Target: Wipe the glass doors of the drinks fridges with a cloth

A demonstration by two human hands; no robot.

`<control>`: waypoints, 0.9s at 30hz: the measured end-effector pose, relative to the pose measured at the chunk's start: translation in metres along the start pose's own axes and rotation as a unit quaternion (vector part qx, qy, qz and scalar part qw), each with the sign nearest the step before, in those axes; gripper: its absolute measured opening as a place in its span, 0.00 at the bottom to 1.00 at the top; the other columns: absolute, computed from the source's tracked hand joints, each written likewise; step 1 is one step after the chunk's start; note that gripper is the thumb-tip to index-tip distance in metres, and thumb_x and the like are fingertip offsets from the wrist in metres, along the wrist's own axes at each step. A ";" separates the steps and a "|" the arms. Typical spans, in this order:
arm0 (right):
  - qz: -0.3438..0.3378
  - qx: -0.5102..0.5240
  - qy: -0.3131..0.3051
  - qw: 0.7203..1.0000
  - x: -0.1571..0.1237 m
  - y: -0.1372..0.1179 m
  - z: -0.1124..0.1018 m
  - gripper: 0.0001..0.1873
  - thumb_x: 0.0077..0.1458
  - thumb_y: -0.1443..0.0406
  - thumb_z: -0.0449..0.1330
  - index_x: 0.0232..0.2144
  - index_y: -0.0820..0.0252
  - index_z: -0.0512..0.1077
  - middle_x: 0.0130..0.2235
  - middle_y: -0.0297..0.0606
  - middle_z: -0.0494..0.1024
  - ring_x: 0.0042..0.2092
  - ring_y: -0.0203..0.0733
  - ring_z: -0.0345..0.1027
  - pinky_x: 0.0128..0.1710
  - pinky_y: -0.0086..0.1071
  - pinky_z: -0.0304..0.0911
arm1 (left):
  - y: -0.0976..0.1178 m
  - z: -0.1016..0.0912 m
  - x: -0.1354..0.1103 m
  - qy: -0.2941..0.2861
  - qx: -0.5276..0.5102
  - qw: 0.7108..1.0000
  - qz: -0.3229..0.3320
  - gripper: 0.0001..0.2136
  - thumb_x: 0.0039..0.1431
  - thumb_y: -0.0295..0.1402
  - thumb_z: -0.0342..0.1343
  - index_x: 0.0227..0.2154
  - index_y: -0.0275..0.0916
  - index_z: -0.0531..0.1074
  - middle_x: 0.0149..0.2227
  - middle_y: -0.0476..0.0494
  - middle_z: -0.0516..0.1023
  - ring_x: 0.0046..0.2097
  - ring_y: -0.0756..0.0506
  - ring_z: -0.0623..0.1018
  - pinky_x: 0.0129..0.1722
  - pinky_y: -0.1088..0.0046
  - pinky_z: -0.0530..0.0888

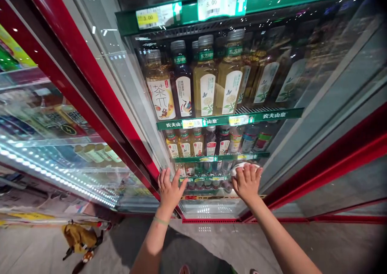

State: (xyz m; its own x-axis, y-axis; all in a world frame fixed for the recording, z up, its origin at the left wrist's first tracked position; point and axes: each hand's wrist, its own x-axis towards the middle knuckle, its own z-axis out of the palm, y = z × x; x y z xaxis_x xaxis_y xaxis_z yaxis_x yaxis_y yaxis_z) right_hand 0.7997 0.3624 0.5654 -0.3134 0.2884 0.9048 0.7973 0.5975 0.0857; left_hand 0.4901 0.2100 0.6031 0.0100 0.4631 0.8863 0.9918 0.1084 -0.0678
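My left hand (169,189) lies flat with fingers spread against the lower part of the glass door (142,116) of a drinks fridge, close to its red frame (90,84). My right hand (248,181) presses a white cloth (240,167) onto the glass lower down to the right, fingers curled over it. Behind the glass stand rows of tea bottles (205,80) on green-edged shelves (229,118). A green band circles my left wrist.
A second fridge (54,137) with lit shelves stands to the left. A red frame rail (326,173) runs diagonally on the right. A yellow-brown bag (79,237) lies on the grey floor at lower left. Price tags (211,3) hang on the top shelf.
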 end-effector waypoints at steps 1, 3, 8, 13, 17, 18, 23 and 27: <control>-0.032 -0.004 -0.024 0.999 -0.005 0.001 -0.002 0.49 0.58 0.63 0.59 0.75 0.46 0.41 0.77 0.38 0.38 0.77 0.55 0.31 0.73 0.63 0.37 | -0.002 0.001 -0.001 0.001 -0.007 1.000 0.003 0.25 0.57 0.39 0.68 0.57 0.43 0.73 0.62 0.30 0.63 0.71 0.28 0.59 0.67 0.44 0.64; -0.045 -0.018 -0.045 0.998 -0.012 0.020 -0.007 0.48 0.58 0.63 0.60 0.75 0.43 0.43 0.77 0.37 0.42 0.77 0.55 0.35 0.73 0.61 0.39 | 0.000 0.001 -0.003 0.002 -0.023 1.000 -0.007 0.25 0.57 0.37 0.68 0.58 0.44 0.73 0.63 0.29 0.63 0.71 0.28 0.59 0.68 0.43 0.62; 0.083 -0.033 0.064 0.994 0.000 0.074 -0.012 0.45 0.60 0.64 0.52 0.75 0.54 0.39 0.77 0.47 0.37 0.76 0.67 0.33 0.67 0.73 0.43 | 0.015 0.007 -0.004 0.018 -0.035 0.998 -0.040 0.30 0.59 0.35 0.66 0.63 0.42 0.66 0.69 0.26 0.56 0.74 0.28 0.52 0.70 0.40 0.57; 0.015 -0.021 0.061 0.998 -0.011 0.088 -0.013 0.46 0.59 0.65 0.54 0.75 0.55 0.41 0.77 0.45 0.37 0.76 0.62 0.32 0.70 0.69 0.43 | 0.032 0.017 -0.003 0.051 -0.054 0.992 -0.102 0.36 0.61 0.36 0.64 0.69 0.38 0.56 0.73 0.21 0.46 0.75 0.25 0.46 0.70 0.35 0.53; 0.005 -0.033 0.051 0.998 -0.023 0.105 -0.016 0.46 0.58 0.65 0.55 0.75 0.53 0.42 0.77 0.43 0.38 0.76 0.60 0.33 0.70 0.68 0.42 | 0.062 0.023 0.005 0.069 -0.093 0.980 -0.163 0.38 0.65 0.34 0.59 0.73 0.37 0.47 0.74 0.20 0.43 0.76 0.28 0.46 0.70 0.39 0.53; 0.054 -0.034 0.066 0.996 -0.025 0.106 -0.014 0.46 0.59 0.65 0.54 0.75 0.56 0.40 0.77 0.45 0.36 0.76 0.62 0.32 0.69 0.71 0.41 | 0.073 0.024 0.008 0.074 -0.099 0.975 -0.184 0.39 0.66 0.34 0.58 0.73 0.37 0.44 0.74 0.20 0.42 0.76 0.28 0.45 0.71 0.39 0.52; 0.009 -0.040 0.008 0.999 -0.048 0.105 0.000 0.48 0.58 0.61 0.58 0.75 0.46 0.40 0.76 0.44 0.45 0.75 0.62 0.40 0.70 0.66 0.44 | 0.134 0.034 0.016 0.047 -0.117 0.973 -0.191 0.45 0.66 0.39 0.58 0.75 0.37 0.35 0.75 0.21 0.36 0.75 0.23 0.35 0.69 0.30 0.41; 0.020 -0.064 0.017 0.998 -0.059 0.113 0.001 0.47 0.59 0.62 0.56 0.75 0.46 0.40 0.76 0.44 0.49 0.75 0.61 0.44 0.70 0.64 0.46 | 0.175 0.051 0.013 0.033 -0.122 0.989 -0.074 0.42 0.66 0.34 0.58 0.75 0.41 0.39 0.75 0.26 0.43 0.76 0.26 0.41 0.69 0.30 0.38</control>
State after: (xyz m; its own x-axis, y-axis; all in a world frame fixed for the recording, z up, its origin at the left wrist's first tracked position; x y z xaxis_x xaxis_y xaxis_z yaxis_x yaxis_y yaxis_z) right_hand 0.9077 0.4140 0.5211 -0.2640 0.2833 0.9220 0.8685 0.4855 0.0995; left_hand 0.6574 0.2798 0.5800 -0.1366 0.3988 0.9068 0.9843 -0.0490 0.1698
